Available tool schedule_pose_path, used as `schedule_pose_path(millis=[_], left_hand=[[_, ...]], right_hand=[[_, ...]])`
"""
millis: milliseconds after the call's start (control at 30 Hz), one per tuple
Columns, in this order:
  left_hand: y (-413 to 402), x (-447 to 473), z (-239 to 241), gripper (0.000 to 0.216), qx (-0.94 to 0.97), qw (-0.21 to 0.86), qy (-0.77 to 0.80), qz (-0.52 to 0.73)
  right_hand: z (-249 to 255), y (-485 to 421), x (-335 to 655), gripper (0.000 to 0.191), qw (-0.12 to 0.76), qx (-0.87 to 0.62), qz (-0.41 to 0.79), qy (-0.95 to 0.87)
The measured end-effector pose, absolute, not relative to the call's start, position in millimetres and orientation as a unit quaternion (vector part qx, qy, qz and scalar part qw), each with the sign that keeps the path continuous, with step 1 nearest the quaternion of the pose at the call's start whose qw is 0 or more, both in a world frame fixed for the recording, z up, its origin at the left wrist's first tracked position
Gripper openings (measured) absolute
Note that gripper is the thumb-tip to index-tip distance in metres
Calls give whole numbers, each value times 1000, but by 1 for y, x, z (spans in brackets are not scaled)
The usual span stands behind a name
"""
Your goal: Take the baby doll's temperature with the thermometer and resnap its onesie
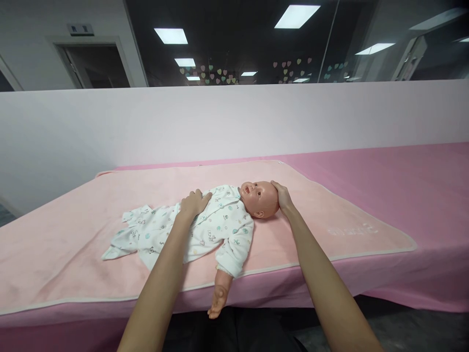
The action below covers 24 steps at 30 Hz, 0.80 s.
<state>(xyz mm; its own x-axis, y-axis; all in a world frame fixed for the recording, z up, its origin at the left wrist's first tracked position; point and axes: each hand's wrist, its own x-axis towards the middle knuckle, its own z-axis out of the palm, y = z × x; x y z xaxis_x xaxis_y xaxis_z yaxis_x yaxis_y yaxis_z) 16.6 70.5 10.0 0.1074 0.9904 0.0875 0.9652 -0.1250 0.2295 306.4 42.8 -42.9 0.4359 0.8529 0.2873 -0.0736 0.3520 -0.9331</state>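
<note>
A baby doll point(262, 199) lies on its back, its head toward the right. It wears a white romper point(229, 220) with small printed figures; the flat legs spread to the left. My left hand point(194, 201) rests palm down on the romper's middle, thumb apart from the fingers, with some fingertips out of sight. Against the crown of the doll's head my right hand point(283, 195) is cupped, fingers curving round it. One doll arm point(221, 291) sticks out of its sleeve and hangs past the near edge of the bed.
Under the doll a peach blanket point(91, 220) with a pale border covers much of a pink-covered table point(414, 195). Behind it rises a low white wall point(234, 122), topped by dark glass point(234, 29) with heart stickers. A doorway point(97, 66) shows at the upper left.
</note>
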Motion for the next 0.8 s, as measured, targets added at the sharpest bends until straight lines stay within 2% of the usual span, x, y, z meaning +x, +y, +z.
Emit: schedule_pose_path(millis=[100,333,500,700,800], left_hand=[[71,17,10,62,742,61,659,109],[71,18,10,63,738,67,661,112],[70,18,11,62,740,67,659,118],[69,18,10,55,741,59,654,137],[68,20,10,47,756,39,620,206]], right_hand=[[-42,40,305,27,698,-462,345,-425],[-38,45,305,30,739,-472,270,-398],[-38,41,304,29,704,-493,312,-405],[-36,39,303,32,694,-520,311,-388],[-36,39,303,32,697,-519,307,-388]])
